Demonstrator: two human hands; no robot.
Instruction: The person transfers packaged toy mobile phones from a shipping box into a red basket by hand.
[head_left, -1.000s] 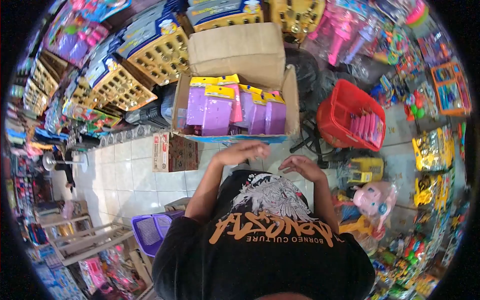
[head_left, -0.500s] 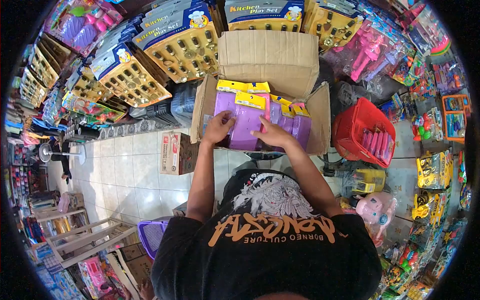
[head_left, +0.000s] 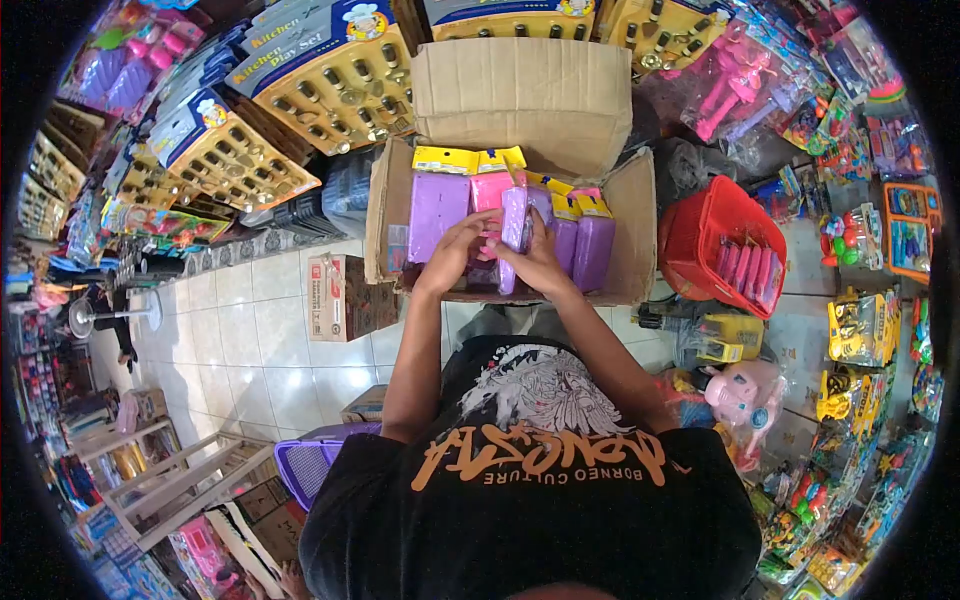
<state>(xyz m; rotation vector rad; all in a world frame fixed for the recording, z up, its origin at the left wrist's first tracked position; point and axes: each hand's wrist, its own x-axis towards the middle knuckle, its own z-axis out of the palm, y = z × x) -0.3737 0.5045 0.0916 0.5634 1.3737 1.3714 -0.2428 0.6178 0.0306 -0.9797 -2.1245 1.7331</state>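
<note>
An open cardboard box [head_left: 520, 105] holds several flat purple packs [head_left: 440, 210] and pink packs [head_left: 491, 190] in clear wrap, topped with yellow header cards. My right hand [head_left: 540, 262] grips one purple pack [head_left: 514, 225], which stands on edge with its narrow side facing up. Just left of it is my left hand [head_left: 460, 255], fingers spread over the pink pack and close to the gripped one. Whether those left fingertips touch the gripped pack is hard to make out.
A red basket [head_left: 685, 255] with pink packs stands right of the box. Kitchen play sets [head_left: 340, 85] line the back. On the tiled floor sit a small carton [head_left: 345, 300] and a purple basket [head_left: 300, 470]. Another person's hand [head_left: 292, 580] shows at the lower left.
The purple pack that lay flat between my hands is now turned on edge in my right hand, uncovering the pink pack. My left hand has moved right, toward it.
</note>
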